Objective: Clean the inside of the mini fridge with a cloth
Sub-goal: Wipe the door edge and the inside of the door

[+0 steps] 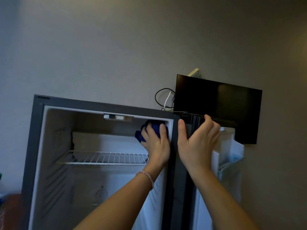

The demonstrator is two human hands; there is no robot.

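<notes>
The mini fridge (37, 123) stands open, dark grey outside and white inside. My left hand (155, 143) grips a bunched dark blue cloth (141, 135) and presses it against the upper right inner wall, just under the ceiling. My right hand (198, 138) holds the top corner of the open fridge door (229, 163), fingers curled over its upper edge and thumb on the front frame. A white wire shelf (103, 157) crosses the cavity below the cloth.
A black TV screen (217, 107) hangs on the grey wall behind the door, with loose cables (163, 98) beside it. White door bins (237, 153) line the inner door. Reddish-brown furniture (10, 206) sits at the lower left.
</notes>
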